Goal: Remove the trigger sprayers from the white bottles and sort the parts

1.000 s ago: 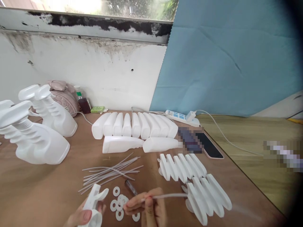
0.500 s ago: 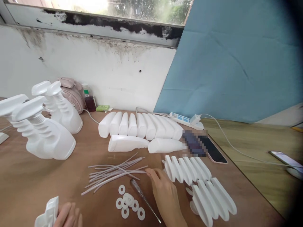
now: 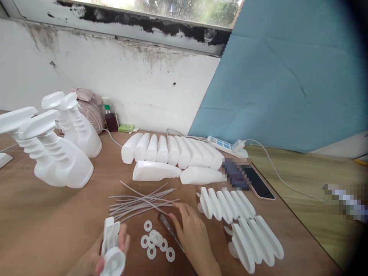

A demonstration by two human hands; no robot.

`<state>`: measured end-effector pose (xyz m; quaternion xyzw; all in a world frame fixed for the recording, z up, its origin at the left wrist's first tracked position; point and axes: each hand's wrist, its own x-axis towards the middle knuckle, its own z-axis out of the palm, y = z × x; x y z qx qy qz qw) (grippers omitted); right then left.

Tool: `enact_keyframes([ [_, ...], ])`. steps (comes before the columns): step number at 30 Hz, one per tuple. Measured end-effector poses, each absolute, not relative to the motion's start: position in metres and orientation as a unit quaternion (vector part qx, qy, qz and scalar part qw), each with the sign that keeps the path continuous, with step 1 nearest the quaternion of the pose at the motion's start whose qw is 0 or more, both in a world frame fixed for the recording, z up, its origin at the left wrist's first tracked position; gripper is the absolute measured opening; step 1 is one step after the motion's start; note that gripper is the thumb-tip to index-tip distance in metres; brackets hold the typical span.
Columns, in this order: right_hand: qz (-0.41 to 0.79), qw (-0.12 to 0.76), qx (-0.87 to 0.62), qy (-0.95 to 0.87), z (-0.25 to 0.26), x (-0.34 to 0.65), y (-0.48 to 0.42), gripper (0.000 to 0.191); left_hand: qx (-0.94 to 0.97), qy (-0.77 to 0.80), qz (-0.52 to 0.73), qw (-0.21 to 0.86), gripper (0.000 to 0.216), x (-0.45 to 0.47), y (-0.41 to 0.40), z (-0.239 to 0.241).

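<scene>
My left hand [image 3: 96, 253] is closed around a white spray trigger head [image 3: 108, 237], its round collar turned up toward me. At the right end of a loose pile of thin clear plastic tubes [image 3: 138, 205], my right hand [image 3: 196, 234] pinches the end of one tube between thumb and forefinger. That tube slants up to the left across the others. A screwdriver [image 3: 169, 227] lies partly under my right hand. Between the hands is a small heap of white ring washers [image 3: 155, 238].
White spray bottles with trigger heads [image 3: 64, 161] stand at left. Empty-necked white bottles [image 3: 172, 151] lie in a row at the back, and several white trigger shells [image 3: 244, 230] lie at right. Beyond them are a phone [image 3: 258, 182] and a power strip [image 3: 224, 145].
My left hand has come up and right with the spray trigger head, closer to the tubes. My right hand has moved slightly left and down, and one tube now lies at a new slant.
</scene>
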<state>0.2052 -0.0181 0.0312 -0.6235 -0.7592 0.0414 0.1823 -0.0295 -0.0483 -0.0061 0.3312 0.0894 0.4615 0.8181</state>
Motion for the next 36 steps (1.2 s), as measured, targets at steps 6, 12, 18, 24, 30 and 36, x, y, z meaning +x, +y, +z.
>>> enact_keyframes([
  [6, 0.113, 0.114, -0.630, -0.760, 0.035, 0.200, -0.030, 0.018, 0.295, 0.273, 0.410, 0.819, 0.041, -0.004, -0.018, 0.047],
  [12, 0.139, 0.098, -0.620, -0.766, 0.032, 0.204, -0.034, 0.012, 0.171, 0.317, 0.365, 0.859, 0.031, 0.019, 0.018, 0.036],
  [18, 0.265, 0.368, -0.537, -0.711, 0.076, 0.222, -0.051, 0.005, 0.204, 0.324, 0.357, 0.852, 0.031, 0.021, 0.023, 0.007],
  [24, 0.244, 0.671, -0.477, -0.512, 0.096, 0.192, -0.059, 0.034, 0.250, 0.358, 0.370, 0.820, 0.035, 0.018, 0.022, 0.002],
  [30, 0.106, 0.639, -0.433, -0.626, 0.075, 0.175, -0.056, 0.039, 0.218, 0.360, 0.375, 0.826, 0.036, 0.018, 0.024, 0.001],
  [36, -0.020, 0.587, -0.353, -0.728, 0.054, 0.177, -0.043, 0.032, 0.194, 0.366, 0.359, 0.836, 0.034, 0.019, 0.023, 0.000],
])
